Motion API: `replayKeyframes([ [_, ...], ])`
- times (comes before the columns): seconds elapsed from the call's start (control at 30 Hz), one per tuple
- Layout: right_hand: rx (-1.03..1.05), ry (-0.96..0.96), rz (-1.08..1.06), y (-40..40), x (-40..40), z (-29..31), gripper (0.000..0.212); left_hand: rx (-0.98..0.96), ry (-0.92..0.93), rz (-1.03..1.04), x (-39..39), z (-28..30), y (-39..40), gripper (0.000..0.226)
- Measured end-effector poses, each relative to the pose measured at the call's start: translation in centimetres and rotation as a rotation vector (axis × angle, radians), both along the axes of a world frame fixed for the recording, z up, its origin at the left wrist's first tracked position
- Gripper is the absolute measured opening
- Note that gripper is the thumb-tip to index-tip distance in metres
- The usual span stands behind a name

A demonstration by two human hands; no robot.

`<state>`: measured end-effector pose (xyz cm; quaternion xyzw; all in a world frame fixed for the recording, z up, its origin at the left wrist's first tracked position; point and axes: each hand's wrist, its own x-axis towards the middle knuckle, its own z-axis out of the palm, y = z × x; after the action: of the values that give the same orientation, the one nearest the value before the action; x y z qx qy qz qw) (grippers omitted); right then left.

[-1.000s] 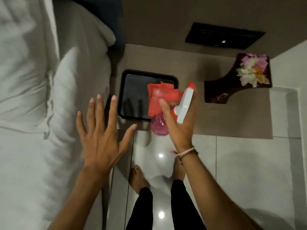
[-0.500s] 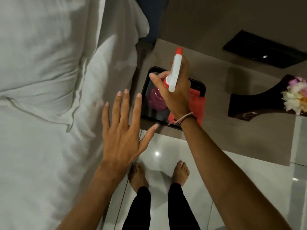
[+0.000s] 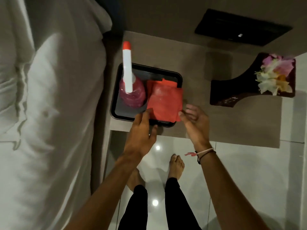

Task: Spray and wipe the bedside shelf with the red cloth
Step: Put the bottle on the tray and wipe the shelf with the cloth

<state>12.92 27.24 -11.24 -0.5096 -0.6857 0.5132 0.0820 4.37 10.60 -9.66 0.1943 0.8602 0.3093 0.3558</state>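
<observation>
A folded red cloth [image 3: 163, 100] lies on the right half of a black tray [image 3: 167, 75], its right edge hanging over the tray rim. A spray bottle [image 3: 131, 90] with pink liquid, a white neck and a red tip stands upright on the tray's left half. The tray rests on the brown bedside shelf [image 3: 232, 123]. My left hand [image 3: 142, 130] touches the tray's front edge at the cloth's near left corner. My right hand [image 3: 194, 123] hovers at the cloth's near right corner, fingers apart, holding nothing.
A white-sheeted bed [image 3: 49, 113] runs along the left. A dark wooden board [image 3: 232, 87] with flower petals [image 3: 274, 75] sits on the shelf's right. A black panel [image 3: 240, 27] is on the wall behind. Glossy floor tiles [image 3: 240, 171] and my bare feet are below.
My right hand set the spray bottle upright on the tray and let go. Both hands have come in to the near corners of the red cloth.
</observation>
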Motion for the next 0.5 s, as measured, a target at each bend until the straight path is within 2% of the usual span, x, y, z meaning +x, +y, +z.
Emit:
replayKeyframes([
  [0.13,-0.050,-0.022,0.091,0.5,0.6,-1.1,0.032,-0.019,-0.014,0.156,0.5,-0.8,3.8,0.064],
  [0.33,-0.101,-0.004,0.125,1.3,0.9,-1.3,0.029,0.014,-0.108,0.519,-0.1,-0.7,7.0,0.052],
  [0.43,-0.246,0.034,0.067,2.0,1.4,-1.1,0.029,0.099,-0.203,0.758,-0.5,-0.4,8.2,0.054],
  [0.5,-0.367,0.071,0.008,2.4,2.0,-1.2,0.026,0.199,-0.325,0.842,-0.4,0.2,9.0,0.044],
])
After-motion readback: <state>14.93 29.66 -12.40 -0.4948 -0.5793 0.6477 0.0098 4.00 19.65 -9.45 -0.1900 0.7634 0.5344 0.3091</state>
